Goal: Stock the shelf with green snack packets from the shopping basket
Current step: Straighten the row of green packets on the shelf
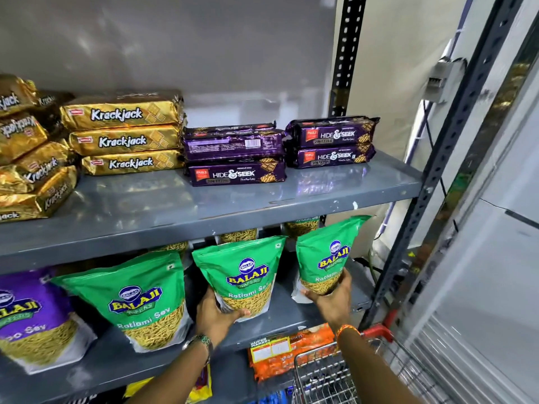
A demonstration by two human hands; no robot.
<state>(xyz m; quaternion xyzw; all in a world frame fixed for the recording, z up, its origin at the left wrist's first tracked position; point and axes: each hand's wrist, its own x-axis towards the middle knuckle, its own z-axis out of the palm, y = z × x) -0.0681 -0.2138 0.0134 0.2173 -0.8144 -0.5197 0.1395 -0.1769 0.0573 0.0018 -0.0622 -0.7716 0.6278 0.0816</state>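
Partly hidden under the upper grey shelf (204, 211), more green packets stand behind. The wire shopping basket (323, 374) is cut off below. The left hand (217, 314) grasps the middle glossy green Balaji sev packet (243, 272), and the right hand (332, 298) grasps the rightmost green packet (326, 255), both upright on the lower shelf (280, 319).

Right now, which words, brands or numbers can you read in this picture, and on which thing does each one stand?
"Krackjack": gold biscuit packs, upper shelf.
"PARLE HIDE&SEEK": purple biscuit packs, same shelf.
"BALAJI WAFERS Ratlami Sev": green packets; left hand holds the middle one, right hand the right one.
"BALAJI ... Sev": purple packet, first word cut off.
"SUPER MARKET": orange pack's label.
Small print and barcode: unreadable.
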